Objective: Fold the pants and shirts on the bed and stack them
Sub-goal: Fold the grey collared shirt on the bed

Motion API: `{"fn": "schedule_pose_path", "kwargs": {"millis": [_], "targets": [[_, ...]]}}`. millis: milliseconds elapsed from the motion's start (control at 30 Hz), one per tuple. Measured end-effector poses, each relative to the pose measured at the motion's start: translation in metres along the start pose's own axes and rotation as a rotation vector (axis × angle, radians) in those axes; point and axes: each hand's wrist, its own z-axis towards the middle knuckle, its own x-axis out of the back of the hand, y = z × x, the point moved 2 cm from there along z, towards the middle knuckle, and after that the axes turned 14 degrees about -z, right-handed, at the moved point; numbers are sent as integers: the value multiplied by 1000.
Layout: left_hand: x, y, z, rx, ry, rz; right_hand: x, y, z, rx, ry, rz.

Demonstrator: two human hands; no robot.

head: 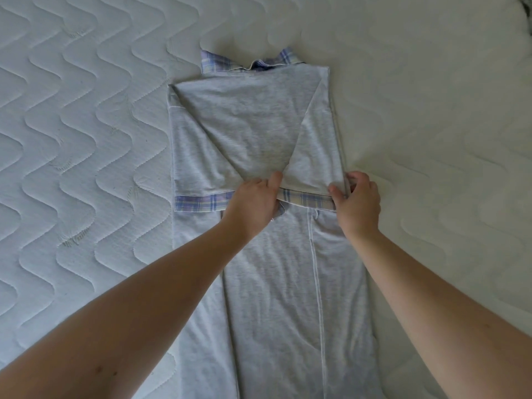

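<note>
A: Where is the shirt [256,133] now?

B: Flat on the bed [86,125], under and ahead of both hands, sides folded in. The right sleeve [313,156] lies across the back, its plaid cuff [308,200] running between the two hands.

A: And the hands?

B: The right hand [357,201] pinches the cuff's outer end at the shirt's edge. The left hand [254,204] sits on the cuff's inner end, thumb forward; whether it grips or only presses, I cannot tell.

A: What could spoil it?

B: I think a pull by one hand alone would skew the sleeve. The soft cloth may also drag the folded side open, and creases near the wrists could get folded in.
</note>
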Motion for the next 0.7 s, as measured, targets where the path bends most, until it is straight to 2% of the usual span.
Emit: {"fn": "schedule_pose_path", "kwargs": {"millis": [100,200,300,367,433,567,700], "targets": [[-1,-2,1,246,9,-201,0,4,5,-25,8,-20],[-8,2,-3,366,62,-334,0,4,6,-13,59,-30],[-14,0,-6,547,151,-498,3,2,4,90,162,-8],[-16,-3,-8,636,162,-587,3,1,5,159,139,-24],[-16,-8,-9,707,150,-674,1,1,8,147,47,-40],[-14,-16,-8,776,91,-900,1,-5,17,110,-44,-20],[-9,-9,-11,679,109,-1055,6,-8,19,66,17,143]]}}
